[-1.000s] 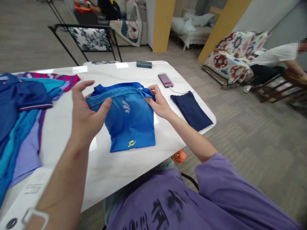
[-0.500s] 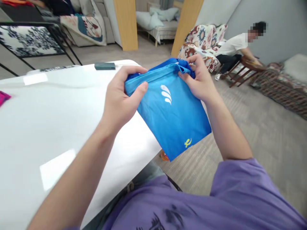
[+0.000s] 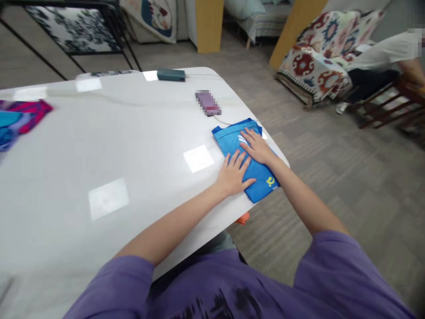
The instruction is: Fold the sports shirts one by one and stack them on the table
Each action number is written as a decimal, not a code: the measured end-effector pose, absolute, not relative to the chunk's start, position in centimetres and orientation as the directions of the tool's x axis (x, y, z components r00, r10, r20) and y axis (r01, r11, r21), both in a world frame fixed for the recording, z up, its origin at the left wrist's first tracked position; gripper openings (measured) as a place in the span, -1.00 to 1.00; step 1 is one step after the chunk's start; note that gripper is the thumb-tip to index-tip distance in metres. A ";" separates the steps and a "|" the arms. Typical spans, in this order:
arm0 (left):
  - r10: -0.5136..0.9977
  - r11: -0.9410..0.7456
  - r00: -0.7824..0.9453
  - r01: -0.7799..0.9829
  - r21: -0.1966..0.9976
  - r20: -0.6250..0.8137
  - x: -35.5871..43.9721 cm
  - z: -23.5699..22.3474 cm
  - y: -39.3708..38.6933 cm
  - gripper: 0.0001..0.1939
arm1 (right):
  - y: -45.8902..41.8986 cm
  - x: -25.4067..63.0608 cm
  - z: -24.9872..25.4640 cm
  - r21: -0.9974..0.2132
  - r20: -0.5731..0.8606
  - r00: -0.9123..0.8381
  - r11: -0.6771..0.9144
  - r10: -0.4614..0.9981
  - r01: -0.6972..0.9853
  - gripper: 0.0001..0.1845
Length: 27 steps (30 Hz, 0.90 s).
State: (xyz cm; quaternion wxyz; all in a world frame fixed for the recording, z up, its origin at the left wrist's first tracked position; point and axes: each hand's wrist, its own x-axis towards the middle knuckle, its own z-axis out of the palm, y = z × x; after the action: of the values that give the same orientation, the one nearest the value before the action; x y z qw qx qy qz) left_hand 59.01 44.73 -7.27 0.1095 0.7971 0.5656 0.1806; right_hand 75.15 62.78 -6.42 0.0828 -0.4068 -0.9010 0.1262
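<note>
A folded blue garment [image 3: 257, 186] lies flat at the right corner of the white table [image 3: 149, 146], its lower tip close to the front edge. White and yellow prints show on its face. My left hand [image 3: 234, 173] rests on its left side with the fingers spread. Across its upper right part lies my right hand [image 3: 257, 146], palm down and fingers outstretched, partly covering the white print. Neither hand grips the cloth.
Beyond the garment lies a phone [image 3: 208, 103] with a cable. A dark power bank-like box [image 3: 171, 75] sits near the far edge. Colourful folded cloths [image 3: 23, 117] are at the left. A person [image 3: 385, 57] sits by a wooden stool; an orange object [image 3: 243, 218] shows below the table edge.
The blue garment has come down from the air onto the table corner. Both hands have let go of its top edge and now lie flat on it. The view has shifted.
</note>
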 end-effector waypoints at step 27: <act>0.176 0.959 -0.984 0.173 0.226 0.005 15.8 -1.5 -9.8 -0.55 | 34.6 10.9 -2.2 -0.727 -0.114 -0.978 0.656 0.174 0.201 -0.65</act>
State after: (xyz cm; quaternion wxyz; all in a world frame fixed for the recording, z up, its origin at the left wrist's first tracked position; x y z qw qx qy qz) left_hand 15.77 -9.82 -1.47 0.0074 0.0882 0.9896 0.1137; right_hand 10.86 34.60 -2.24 -0.0169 -0.1032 -0.9099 0.4015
